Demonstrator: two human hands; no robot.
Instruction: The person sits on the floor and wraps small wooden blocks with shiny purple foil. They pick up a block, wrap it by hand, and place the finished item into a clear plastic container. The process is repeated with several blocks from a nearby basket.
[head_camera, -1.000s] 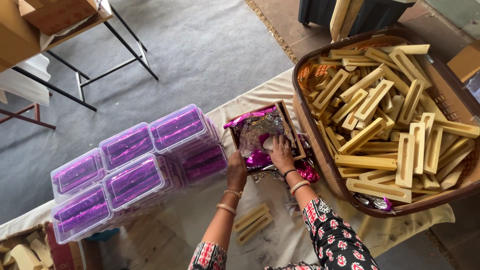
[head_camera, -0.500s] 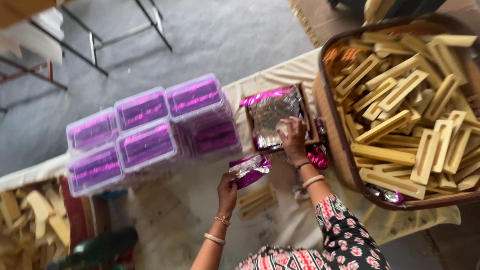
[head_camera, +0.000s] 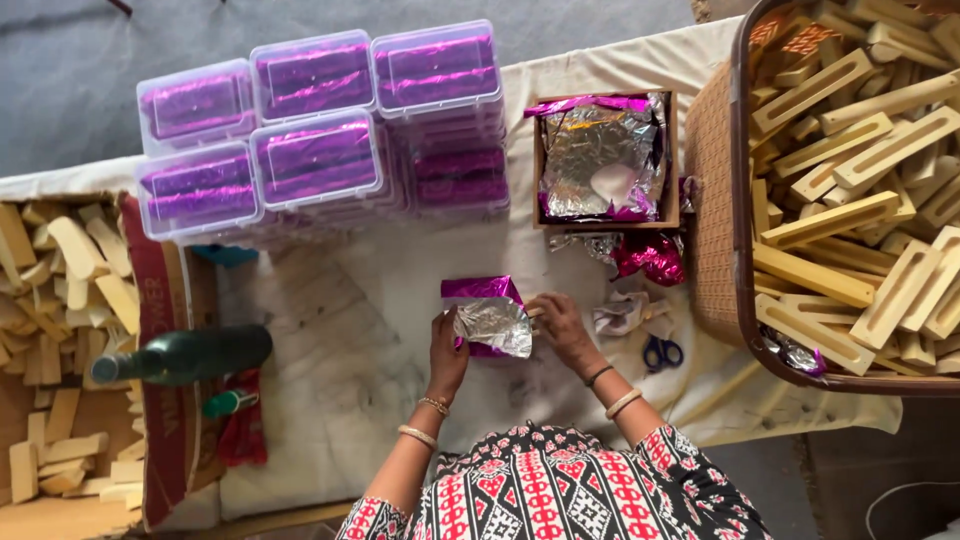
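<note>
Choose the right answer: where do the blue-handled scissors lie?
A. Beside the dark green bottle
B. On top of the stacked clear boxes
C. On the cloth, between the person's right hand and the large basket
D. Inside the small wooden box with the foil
C: the scissors lie on the white cloth, just beyond the right hand and in front of the basket of wooden pieces.

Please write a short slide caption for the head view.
Both hands, left hand and right hand, hold a magenta foil sheet beside stacked plastic boxes.

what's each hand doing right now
left hand: closed on the foil sheet
right hand: pinching the same foil sheet's other edge
</note>
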